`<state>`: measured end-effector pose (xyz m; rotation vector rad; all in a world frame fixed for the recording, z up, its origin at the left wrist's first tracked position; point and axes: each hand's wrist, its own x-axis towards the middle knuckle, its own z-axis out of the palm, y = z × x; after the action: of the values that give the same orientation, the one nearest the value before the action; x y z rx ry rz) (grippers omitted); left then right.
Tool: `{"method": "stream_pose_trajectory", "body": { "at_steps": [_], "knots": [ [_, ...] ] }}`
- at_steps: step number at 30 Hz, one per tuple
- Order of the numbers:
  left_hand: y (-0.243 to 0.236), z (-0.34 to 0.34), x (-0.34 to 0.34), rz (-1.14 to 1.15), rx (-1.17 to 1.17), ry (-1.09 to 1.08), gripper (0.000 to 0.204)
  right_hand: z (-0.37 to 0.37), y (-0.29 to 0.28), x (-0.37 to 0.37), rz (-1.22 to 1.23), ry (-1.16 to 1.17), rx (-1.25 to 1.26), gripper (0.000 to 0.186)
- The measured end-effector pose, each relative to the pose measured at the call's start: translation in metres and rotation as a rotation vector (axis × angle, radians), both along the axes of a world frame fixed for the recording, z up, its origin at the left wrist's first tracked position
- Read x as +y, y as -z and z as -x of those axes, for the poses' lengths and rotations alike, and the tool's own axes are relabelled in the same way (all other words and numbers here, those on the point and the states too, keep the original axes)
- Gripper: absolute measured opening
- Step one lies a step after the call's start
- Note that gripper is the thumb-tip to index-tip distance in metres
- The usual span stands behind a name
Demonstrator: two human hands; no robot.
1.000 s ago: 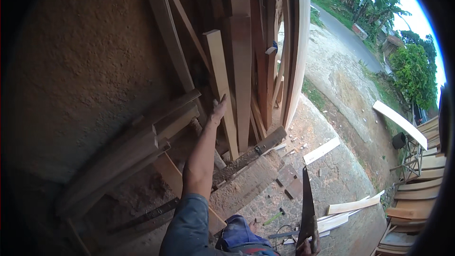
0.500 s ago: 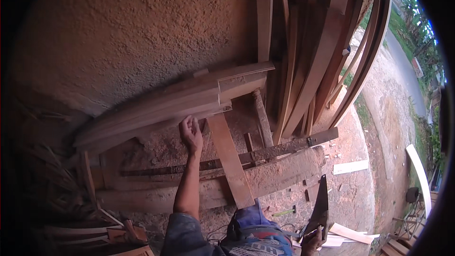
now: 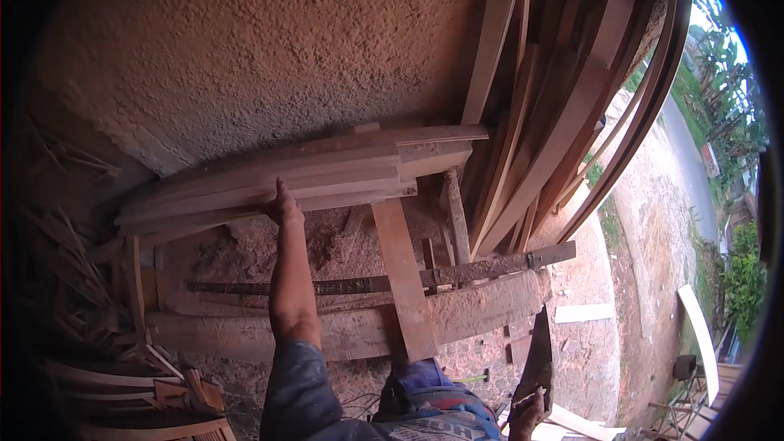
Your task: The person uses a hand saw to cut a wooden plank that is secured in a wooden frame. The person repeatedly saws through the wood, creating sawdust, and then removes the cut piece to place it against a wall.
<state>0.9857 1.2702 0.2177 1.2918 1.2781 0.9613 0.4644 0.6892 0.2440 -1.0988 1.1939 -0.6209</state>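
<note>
My left hand (image 3: 284, 208) grips the near edge of a stack of long brown boards (image 3: 335, 171) lying horizontally along the rough wall; one digit points up over the face, the others are partly hidden. My right hand (image 3: 529, 408) is closed round the handle of a handsaw (image 3: 536, 353), its dark blade pointing up at the lower right. A flat plank (image 3: 396, 265) crosses from below the stack to a sawdust-covered beam (image 3: 490, 302) in front of me.
Tall timbers (image 3: 555, 139) lean on the wall (image 3: 269, 49) to the right of the stack. Wood scraps (image 3: 98, 384) pile at lower left. Outdoors at the right are a road (image 3: 694, 139), plants and a long white board (image 3: 698, 343). A narrow metal strip (image 3: 367, 284) runs below the stack.
My view has swung left from the upright timbers toward the stack. My left hand left the pale upright plank and moved left onto the stacked boards. The saw stays in my right hand.
</note>
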Motion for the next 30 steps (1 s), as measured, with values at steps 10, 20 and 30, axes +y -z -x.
{"method": "stream_pose_trajectory", "body": {
  "at_steps": [10, 20, 30],
  "knots": [
    [-0.089, -0.012, -0.041, -0.727, 0.519, 1.432, 0.062, -0.001, -0.035, 0.02, 0.27, -0.165, 0.009, 0.009],
    [-0.078, -0.039, -0.018, -1.043, 0.687, 1.451, 0.089, 0.006, -0.014, 0.015, -0.021, -0.045, 0.074, 0.008],
    [-0.047, -0.094, 0.016, -0.76, 0.98, 1.645, 0.109, 0.043, 0.022, -0.014, 0.337, -0.368, 0.282, 0.036]
  ]
}}
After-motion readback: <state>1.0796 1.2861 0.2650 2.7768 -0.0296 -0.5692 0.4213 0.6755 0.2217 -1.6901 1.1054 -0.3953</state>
